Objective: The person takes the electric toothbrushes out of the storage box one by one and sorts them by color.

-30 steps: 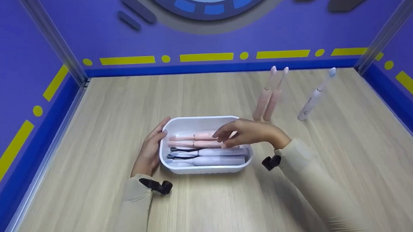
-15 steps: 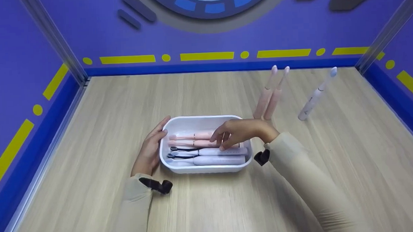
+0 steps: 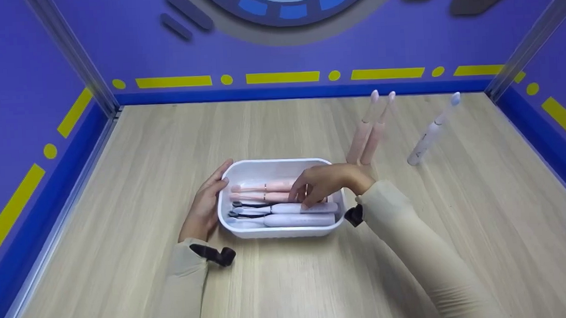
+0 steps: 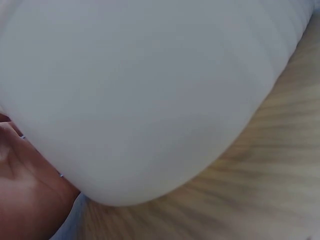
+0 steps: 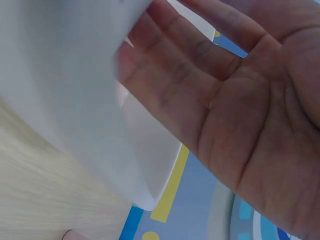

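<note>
Toothbrush in question is the upper white toothbrush (image 3: 286, 208), lying inside the white tray (image 3: 277, 233), between the lower pink toothbrush (image 3: 274, 197) on its far side and the lower white toothbrush (image 3: 299, 219) on its near side. Right hand (image 3: 325, 181) is over it, fingers bent down into the tray, thumb tip at the handle, fingertips on the far side. Can't tell if the pinch is closed; tips are hidden behind the tray wall in the right wrist view. Left hand (image 3: 207, 202) grasps the tray's left end, thumb at the rim, fingers along the outside.

Handling, my read: light, stiff handle, a smooth shell that could slip if pinched loosely. Neck and head look the most delicate. Best hold is thumb one side, fingers the other, mid-handle, right of the dark band. Neighbours sit tight, so fingers need to work into the gap.

Orientation: long axis runs left-right, parallel to the tray's long side. Head points left, handle base right, lying flat as far as visible. For contrast, standing pink toothbrushes (image 3: 359, 143) and the standing white toothbrush (image 3: 425, 144) are heads up on the tabletop (image 3: 280, 285), beyond the tray to the far right.
</note>
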Action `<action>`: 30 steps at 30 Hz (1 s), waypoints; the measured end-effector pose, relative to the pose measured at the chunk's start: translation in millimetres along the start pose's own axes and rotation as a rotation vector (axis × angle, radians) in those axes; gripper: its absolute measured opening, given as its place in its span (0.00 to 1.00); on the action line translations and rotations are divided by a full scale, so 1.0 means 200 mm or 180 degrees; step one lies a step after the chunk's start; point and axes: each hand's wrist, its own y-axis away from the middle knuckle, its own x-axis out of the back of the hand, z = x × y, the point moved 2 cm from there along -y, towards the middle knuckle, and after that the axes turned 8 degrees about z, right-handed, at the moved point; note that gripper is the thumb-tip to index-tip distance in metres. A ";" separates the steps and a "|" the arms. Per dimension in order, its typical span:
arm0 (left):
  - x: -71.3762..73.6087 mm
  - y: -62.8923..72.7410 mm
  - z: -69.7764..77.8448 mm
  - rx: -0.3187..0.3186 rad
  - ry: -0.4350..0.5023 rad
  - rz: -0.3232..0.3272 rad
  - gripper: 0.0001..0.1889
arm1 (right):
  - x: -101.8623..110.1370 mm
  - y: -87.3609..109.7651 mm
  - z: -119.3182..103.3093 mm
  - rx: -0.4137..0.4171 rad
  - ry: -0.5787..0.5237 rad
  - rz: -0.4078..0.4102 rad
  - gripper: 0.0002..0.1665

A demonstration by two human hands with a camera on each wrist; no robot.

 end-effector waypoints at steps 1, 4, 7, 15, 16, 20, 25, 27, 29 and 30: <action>0.00 0.00 0.00 0.0008 -0.0014 0.0015 0.27 | 0.00 0.00 0.00 -0.0030 -0.0006 -0.0023 0.17; 0.00 0.00 0.00 0.0016 -0.0017 0.0030 0.27 | -0.01 -0.01 0.00 -0.0081 -0.0006 -0.0066 0.18; 0.00 0.00 -0.01 0.0010 -0.0039 0.0043 0.27 | -0.02 -0.02 0.00 -0.0093 0.0021 -0.0052 0.18; 0.00 0.00 -0.01 -0.0010 0.0050 -0.0058 0.27 | -0.02 -0.01 0.00 -0.0039 0.0062 -0.0025 0.17; 0.00 0.00 -0.01 -0.0013 0.0054 -0.0067 0.27 | -0.02 -0.01 0.00 -0.0036 0.0064 -0.0017 0.17; 0.00 0.00 0.00 -0.0034 0.0073 -0.0119 0.27 | -0.02 0.00 0.00 0.0001 0.0121 0.0021 0.19; 0.00 0.00 -0.01 -0.0039 0.0086 -0.0110 0.27 | -0.02 0.00 0.00 0.0027 0.0138 0.0050 0.19; 0.00 0.00 -0.01 -0.0049 0.0109 -0.0121 0.27 | -0.02 0.00 -0.01 0.0058 0.0163 0.0056 0.18; 0.00 0.00 -0.01 -0.0048 0.0117 -0.0120 0.27 | -0.02 0.00 -0.01 0.0072 0.0193 0.0057 0.17; 0.00 0.00 0.00 -0.0048 0.0110 -0.0116 0.27 | -0.02 0.00 -0.01 0.0081 0.0206 0.0056 0.17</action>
